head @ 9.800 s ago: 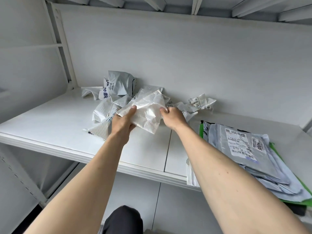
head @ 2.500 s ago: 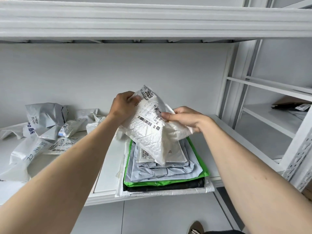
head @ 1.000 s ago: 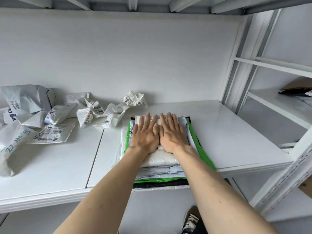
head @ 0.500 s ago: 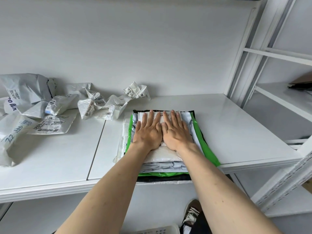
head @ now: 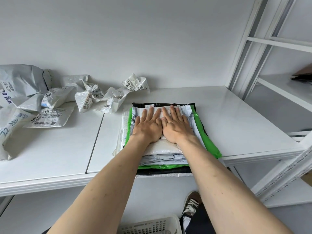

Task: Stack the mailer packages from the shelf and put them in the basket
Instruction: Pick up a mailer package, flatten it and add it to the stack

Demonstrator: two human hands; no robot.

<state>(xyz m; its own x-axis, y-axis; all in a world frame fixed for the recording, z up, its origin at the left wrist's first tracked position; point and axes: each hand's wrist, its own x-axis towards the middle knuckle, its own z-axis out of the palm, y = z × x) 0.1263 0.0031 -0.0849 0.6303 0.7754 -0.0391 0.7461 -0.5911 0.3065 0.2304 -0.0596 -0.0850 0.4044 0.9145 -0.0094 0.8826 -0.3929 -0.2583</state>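
Both hands flat on the stack, pressing the top mailer down.

The left hand [head: 147, 126] and right hand [head: 177, 126] lie side by side, thumbs touching, fingers straight and spread, gripping nothing, palms resting on the white padded mailer [head: 162, 147] that tops the flattened stack of grey, green and black poly mailers [head: 200, 132] at the front edge of the white metal shelf [head: 244, 119]. The crumpled white and grey mailer bags [head: 94, 97] not yet stacked lie to the left of the left hand and farther back, near the wall, so the left hand is nearer for the next reach. The white plastic lattice basket [head: 148, 226] sits below the forearms, beside a dark sneaker [head: 190, 205].
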